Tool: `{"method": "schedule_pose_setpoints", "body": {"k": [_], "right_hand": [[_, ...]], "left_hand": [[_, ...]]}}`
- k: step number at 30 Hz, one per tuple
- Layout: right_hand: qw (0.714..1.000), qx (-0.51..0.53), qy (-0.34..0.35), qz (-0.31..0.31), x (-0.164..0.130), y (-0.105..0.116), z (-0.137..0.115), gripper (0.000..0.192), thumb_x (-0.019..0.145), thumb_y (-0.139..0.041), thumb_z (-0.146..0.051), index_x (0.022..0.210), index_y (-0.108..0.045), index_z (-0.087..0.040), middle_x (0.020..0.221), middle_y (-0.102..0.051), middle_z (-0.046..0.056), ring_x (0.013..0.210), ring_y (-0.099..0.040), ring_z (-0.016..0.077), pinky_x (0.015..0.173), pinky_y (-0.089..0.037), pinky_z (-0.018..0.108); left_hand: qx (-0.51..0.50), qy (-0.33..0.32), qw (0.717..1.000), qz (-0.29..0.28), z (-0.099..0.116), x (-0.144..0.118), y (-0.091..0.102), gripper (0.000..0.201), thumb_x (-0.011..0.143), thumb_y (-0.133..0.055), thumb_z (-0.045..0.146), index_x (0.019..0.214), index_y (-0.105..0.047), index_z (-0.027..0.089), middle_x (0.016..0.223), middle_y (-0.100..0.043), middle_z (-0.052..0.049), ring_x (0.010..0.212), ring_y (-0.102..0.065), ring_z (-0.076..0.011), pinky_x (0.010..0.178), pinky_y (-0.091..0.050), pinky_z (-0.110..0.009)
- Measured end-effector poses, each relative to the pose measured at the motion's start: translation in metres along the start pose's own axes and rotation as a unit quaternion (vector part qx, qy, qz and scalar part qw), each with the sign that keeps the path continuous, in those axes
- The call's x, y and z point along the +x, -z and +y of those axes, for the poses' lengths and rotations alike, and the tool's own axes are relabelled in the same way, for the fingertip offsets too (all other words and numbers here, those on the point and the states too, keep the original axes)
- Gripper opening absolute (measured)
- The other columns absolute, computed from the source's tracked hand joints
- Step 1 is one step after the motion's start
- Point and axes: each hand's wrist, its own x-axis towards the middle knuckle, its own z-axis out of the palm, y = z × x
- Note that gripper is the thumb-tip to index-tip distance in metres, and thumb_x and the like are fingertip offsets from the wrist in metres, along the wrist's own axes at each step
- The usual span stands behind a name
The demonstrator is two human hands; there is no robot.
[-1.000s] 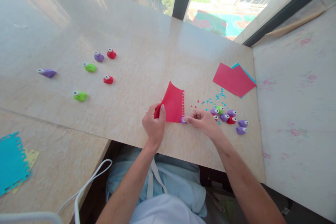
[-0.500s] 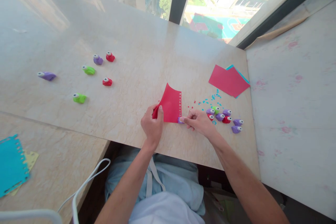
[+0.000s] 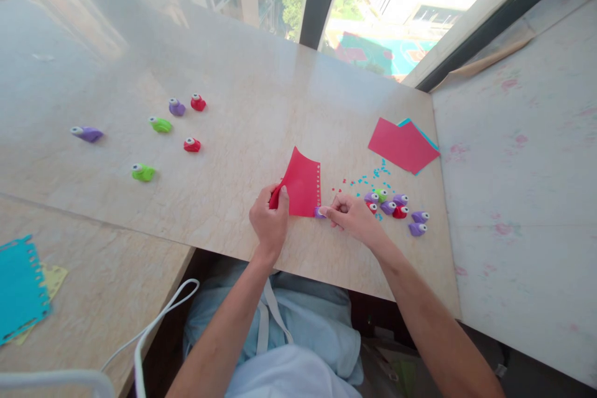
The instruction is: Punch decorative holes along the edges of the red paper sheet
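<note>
My left hand (image 3: 269, 219) pinches the lower left corner of a red paper sheet (image 3: 301, 185) that curls up off the marble table (image 3: 242, 106). A row of small punched holes runs along the sheet's right edge. My right hand (image 3: 352, 216) presses a small purple hole punch (image 3: 319, 212) onto the sheet's lower right corner; the punch is mostly hidden by my fingers. Just right of that hand lies a cluster of several purple, red and green punches (image 3: 396, 208).
Red and teal paper bits (image 3: 368, 179) lie scattered by the cluster. A stack of red and teal sheets (image 3: 403, 144) sits at the right. Several loose punches (image 3: 161, 125) lie at the far left. A punched teal sheet (image 3: 18, 289) rests on the lower-left tabletop. A white cable (image 3: 153, 329) hangs below.
Both hands stay in the same grip on the red sheet and the purple punch. The view has shifted slightly; the sheet looks a little less curled.
</note>
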Motion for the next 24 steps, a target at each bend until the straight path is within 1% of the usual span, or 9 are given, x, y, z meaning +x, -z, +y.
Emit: {"method": "schedule_pose_setpoints", "body": {"k": [4,5,7,9,10,13,16,20,24], "right_hand": [[0.999,0.036,0.020,0.023,-0.010,0.000,-0.002,0.034,0.080,-0.064,-0.050,0.068,-0.054,-0.020,0.054,-0.057,-0.002,0.047,-0.046,0.0098,0.045,-0.032,0.022],[0.998,0.044,0.030,0.029,-0.012,0.000,-0.001,0.033,0.080,-0.064,-0.051,0.074,-0.057,-0.019,0.055,-0.056,-0.003,0.048,-0.046,0.0102,0.046,-0.033,0.022],[0.997,0.031,0.057,0.036,-0.016,-0.003,0.000,0.033,0.081,-0.065,-0.050,0.092,-0.065,-0.019,0.060,-0.057,-0.003,0.052,-0.048,0.0114,0.050,-0.036,0.024],[0.996,-0.020,0.087,0.030,-0.018,-0.007,0.003,0.037,0.082,-0.066,-0.046,0.109,-0.067,-0.021,0.066,-0.060,-0.002,0.056,-0.051,0.0129,0.055,-0.041,0.025],[0.993,-0.052,0.103,0.026,-0.018,-0.009,0.004,0.036,0.084,-0.065,-0.045,0.113,-0.067,-0.023,0.070,-0.062,-0.001,0.059,-0.052,0.0138,0.058,-0.042,0.026],[0.981,-0.126,0.147,0.033,-0.018,-0.014,0.008,0.029,0.089,-0.059,-0.040,0.111,-0.070,-0.024,0.080,-0.068,0.003,0.065,-0.057,0.0164,0.067,-0.046,0.030],[0.973,-0.152,0.167,0.055,-0.018,-0.013,0.011,0.026,0.091,-0.056,-0.036,0.107,-0.071,-0.022,0.083,-0.069,0.004,0.068,-0.058,0.0173,0.071,-0.047,0.031],[0.971,-0.158,0.164,0.077,-0.023,-0.006,0.017,0.024,0.091,-0.056,-0.035,0.103,-0.071,-0.021,0.077,-0.067,0.003,0.065,-0.057,0.0172,0.068,-0.047,0.031],[0.971,-0.155,0.130,0.127,-0.027,-0.002,0.026,0.026,0.090,-0.057,-0.038,0.102,-0.072,-0.020,0.076,-0.069,0.004,0.064,-0.059,0.0176,0.066,-0.047,0.030]], "left_hand": [[0.000,-0.001,1.000,-0.002,-0.002,0.000,0.000,0.023,0.090,-0.057,0.037,0.095,-0.069,0.018,0.086,-0.072,-0.005,0.077,-0.066,-0.0171,0.070,-0.049,-0.027],[0.000,-0.002,1.000,-0.004,-0.002,0.000,0.000,0.023,0.090,-0.057,0.036,0.095,-0.069,0.018,0.087,-0.072,-0.005,0.078,-0.066,-0.0172,0.070,-0.049,-0.027],[0.000,-0.002,1.000,-0.005,-0.002,0.000,0.001,0.023,0.090,-0.057,0.036,0.096,-0.069,0.018,0.088,-0.073,-0.006,0.079,-0.066,-0.0175,0.070,-0.049,-0.027],[-0.002,-0.002,1.000,-0.004,-0.002,0.000,0.001,0.023,0.090,-0.057,0.036,0.096,-0.069,0.018,0.088,-0.073,-0.006,0.079,-0.066,-0.0177,0.071,-0.050,-0.027],[-0.003,-0.003,1.000,-0.003,-0.002,0.000,0.001,0.022,0.090,-0.057,0.036,0.096,-0.069,0.019,0.089,-0.073,-0.006,0.079,-0.066,-0.0177,0.071,-0.050,-0.027],[-0.011,-0.003,1.000,0.002,-0.002,0.000,0.001,0.022,0.090,-0.057,0.035,0.096,-0.069,0.018,0.088,-0.073,-0.006,0.079,-0.067,-0.0175,0.072,-0.051,-0.027],[-0.019,0.001,1.000,0.010,-0.002,0.000,0.002,0.022,0.089,-0.058,0.036,0.096,-0.070,0.018,0.088,-0.073,-0.006,0.079,-0.067,-0.0173,0.073,-0.051,-0.027],[-0.022,0.006,1.000,0.015,-0.001,0.000,0.002,0.022,0.089,-0.059,0.036,0.095,-0.069,0.017,0.087,-0.072,-0.006,0.078,-0.066,-0.0170,0.072,-0.051,-0.027],[-0.023,0.011,1.000,0.015,0.001,0.000,0.002,0.022,0.089,-0.059,0.036,0.094,-0.069,0.017,0.085,-0.072,-0.006,0.076,-0.065,-0.0162,0.071,-0.050,-0.027]]}}
